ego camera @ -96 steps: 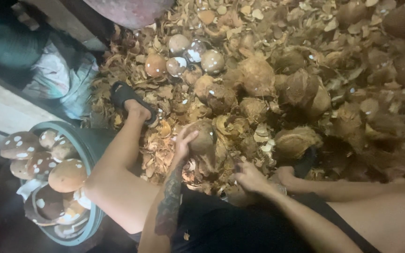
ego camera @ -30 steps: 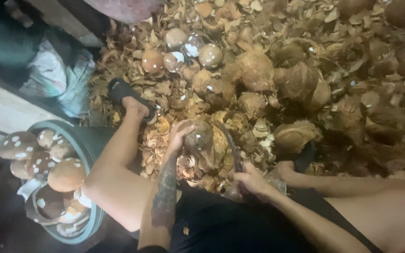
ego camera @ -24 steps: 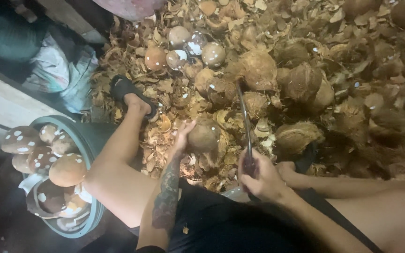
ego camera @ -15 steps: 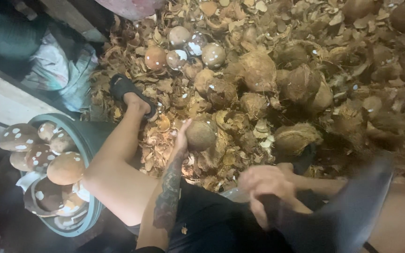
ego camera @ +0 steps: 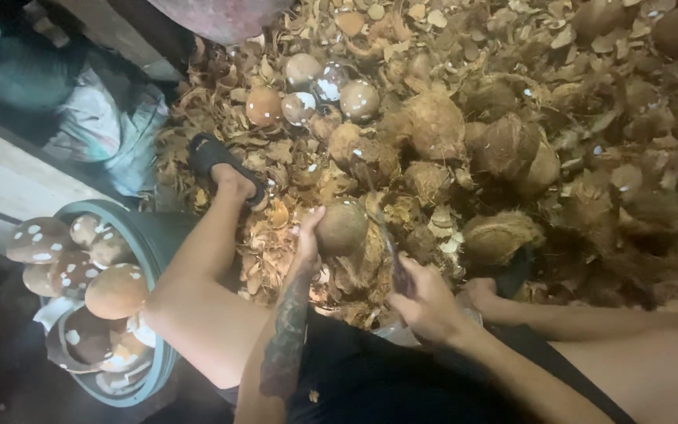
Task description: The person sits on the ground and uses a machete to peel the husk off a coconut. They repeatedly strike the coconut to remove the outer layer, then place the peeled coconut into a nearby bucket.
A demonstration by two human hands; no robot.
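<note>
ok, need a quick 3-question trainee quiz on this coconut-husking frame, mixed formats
1. True or false: the left hand steadies a coconut on the husk pile.
2. What does the right hand grip? A) a blade B) a rope C) a brush
3. Fill in: the peeled coconuts sit in a round ___ at the person's left.

Key
1. True.
2. A: a dark blade, its tip by the coconut.
3. Tub, dark green.
</note>
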